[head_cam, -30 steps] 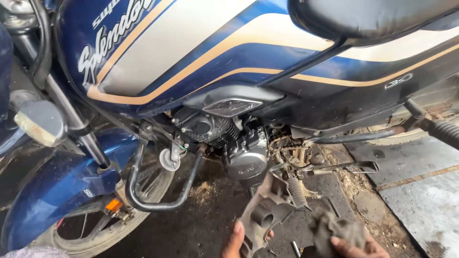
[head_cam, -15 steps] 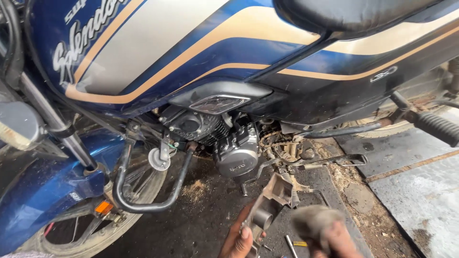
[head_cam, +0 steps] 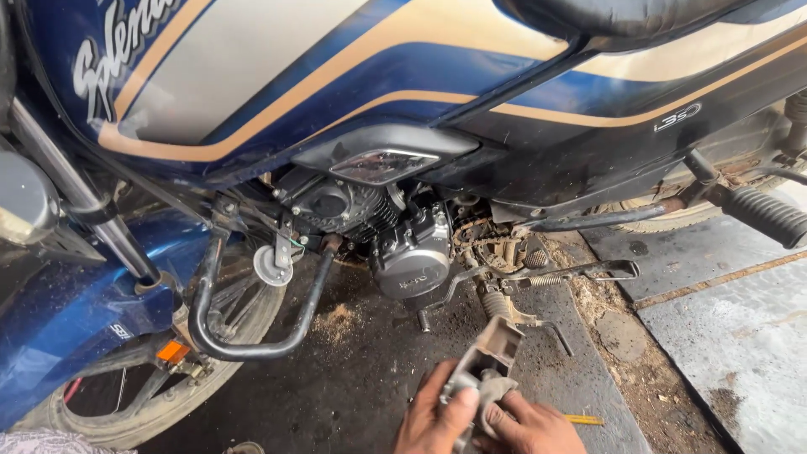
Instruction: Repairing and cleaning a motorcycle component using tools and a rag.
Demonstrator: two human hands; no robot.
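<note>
Both hands have drawn together since half a second ago: the right hand (head_cam: 531, 427), which was a raised blur off to the side, now rests against the same grey metal part (head_cam: 485, 366) that the left hand (head_cam: 435, 417) was already carrying. The view has also swung, so the engine sits further left and higher than before.

Left fingers and thumb are closed around the lower end of the part, the thumb pressed across its face. Right fingers are curled onto its lower right edge, gripping it too. The part is a dirty, box-like casting, its open upper end tilted toward the motorcycle, held above the dark oily floor (head_cam: 353, 378) near the bottom edge of the view.

Just above the part hang the side stand (head_cam: 580, 273) with its spring and the kick lever (head_cam: 437, 303), and beyond them the silver engine case (head_cam: 412, 261). A black crash guard (head_cam: 252, 336) curves at the left beside the front wheel (head_cam: 160, 403). Overhead runs the blue and cream fuel tank (head_cam: 277, 76). At the right edge a ribbed footrest (head_cam: 767, 214) juts out over grey concrete (head_cam: 740, 328).
</note>
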